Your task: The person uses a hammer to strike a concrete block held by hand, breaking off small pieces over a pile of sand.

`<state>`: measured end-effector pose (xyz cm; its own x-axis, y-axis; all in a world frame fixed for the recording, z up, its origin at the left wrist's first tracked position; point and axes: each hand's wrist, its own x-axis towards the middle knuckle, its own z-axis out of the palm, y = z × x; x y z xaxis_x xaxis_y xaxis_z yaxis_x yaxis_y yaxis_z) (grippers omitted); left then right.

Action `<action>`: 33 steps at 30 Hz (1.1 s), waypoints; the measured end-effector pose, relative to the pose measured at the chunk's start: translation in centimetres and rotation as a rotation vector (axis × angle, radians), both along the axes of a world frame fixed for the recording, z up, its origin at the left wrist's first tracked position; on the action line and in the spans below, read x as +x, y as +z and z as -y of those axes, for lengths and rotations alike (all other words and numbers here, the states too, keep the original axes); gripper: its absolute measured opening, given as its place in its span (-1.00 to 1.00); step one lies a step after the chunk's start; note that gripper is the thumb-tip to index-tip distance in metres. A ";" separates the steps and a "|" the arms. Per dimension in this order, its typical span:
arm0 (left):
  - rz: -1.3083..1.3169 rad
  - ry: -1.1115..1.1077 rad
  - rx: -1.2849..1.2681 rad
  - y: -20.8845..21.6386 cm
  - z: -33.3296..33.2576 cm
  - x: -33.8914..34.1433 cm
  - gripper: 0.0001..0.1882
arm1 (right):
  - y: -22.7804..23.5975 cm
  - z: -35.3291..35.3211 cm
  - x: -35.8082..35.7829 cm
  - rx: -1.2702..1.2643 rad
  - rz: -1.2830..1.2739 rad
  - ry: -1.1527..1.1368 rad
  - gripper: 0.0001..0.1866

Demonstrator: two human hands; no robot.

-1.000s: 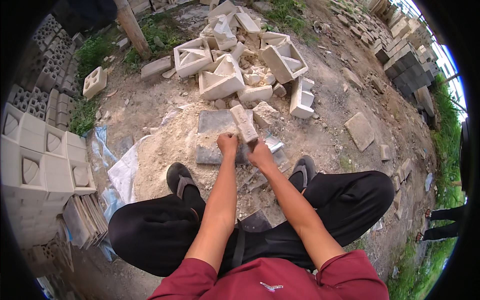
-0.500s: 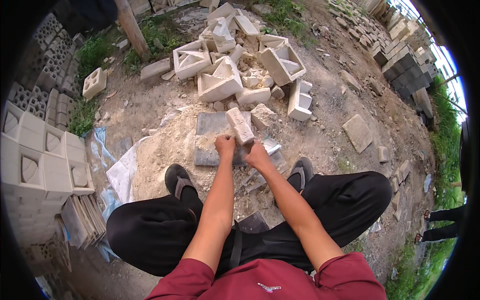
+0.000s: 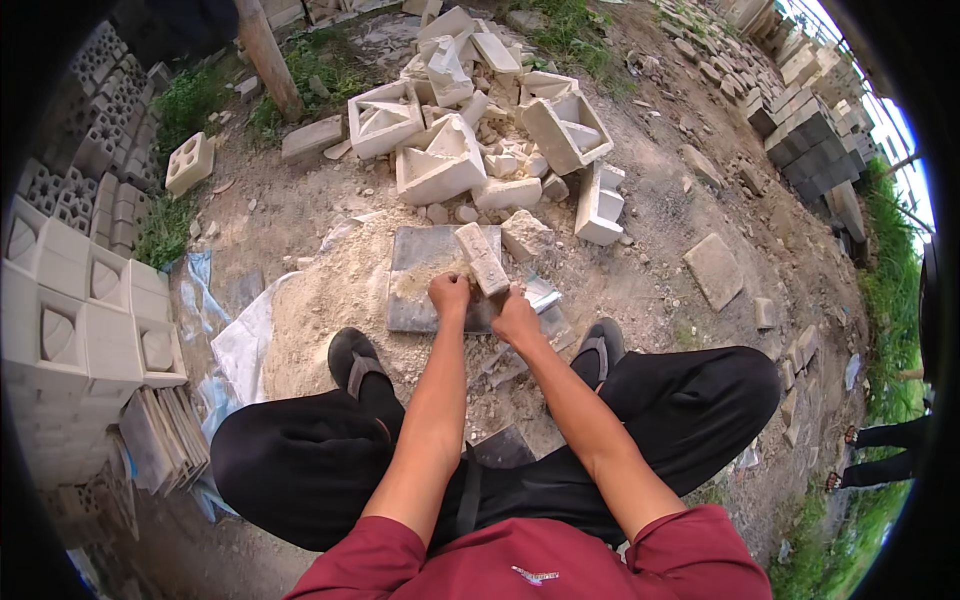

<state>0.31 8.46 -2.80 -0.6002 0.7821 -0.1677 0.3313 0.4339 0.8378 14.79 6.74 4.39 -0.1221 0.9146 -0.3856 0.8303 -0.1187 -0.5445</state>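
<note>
A pale concrete bar (image 3: 482, 258) is gripped at its near end by both hands, which are closed around it. The left hand (image 3: 449, 295) is curled into a fist at the bar's left side, and the right hand (image 3: 516, 318) is clenched just beside it on the right. The bar extends away from the hands, lying tilted over a grey flat slab (image 3: 425, 255) strewn with sandy rubble. Broken hollow concrete blocks (image 3: 440, 160) are piled well beyond the hands.

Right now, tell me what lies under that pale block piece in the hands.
The pale block piece rests on a flat grey slab dusted with sandy powder. Both hands, left hand and right hand, cover its near end and the slab beneath.
</note>
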 end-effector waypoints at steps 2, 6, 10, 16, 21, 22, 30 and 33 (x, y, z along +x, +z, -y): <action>0.010 0.019 0.007 0.2 0.0 -0.3 -0.73 | 0.3 -0.9 -0.1 0.008 0.018 0.009 -0.47; -0.072 0.010 -0.045 -0.3 0.4 -0.9 -0.74 | 2.7 -2.2 -1.2 0.090 -0.075 -0.009 -0.47; -0.078 -0.022 -0.044 -0.2 -0.1 -0.9 -0.78 | 3.4 -2.3 -2.3 0.310 -0.336 -0.141 -0.48; -0.083 -0.001 -0.004 0.6 0.0 0.0 -0.78 | 0.5 -0.5 -0.1 -0.018 0.085 0.038 -0.42; -0.100 -0.009 -0.019 -0.1 -0.7 -0.3 -0.78 | 0.8 -2.7 -0.5 0.198 -0.172 -0.125 -0.48; -0.010 0.003 -0.025 -0.5 -0.8 -0.5 -0.78 | 1.1 -2.8 -0.8 0.277 -0.215 -0.151 -0.49; 0.320 0.011 0.155 -1.5 0.9 -0.7 -0.71 | 0.5 -1.7 -0.3 0.164 -0.177 -0.172 -0.51; 0.509 0.077 0.111 -0.6 1.4 -0.6 -0.74 | -0.6 -0.7 0.2 0.150 -0.146 -0.206 -0.50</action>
<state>-0.31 7.02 -3.37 -0.5209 0.7683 -0.3719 -0.1593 0.3405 0.9266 14.97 7.49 3.79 0.0276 0.9712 -0.2365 0.7084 -0.1859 -0.6809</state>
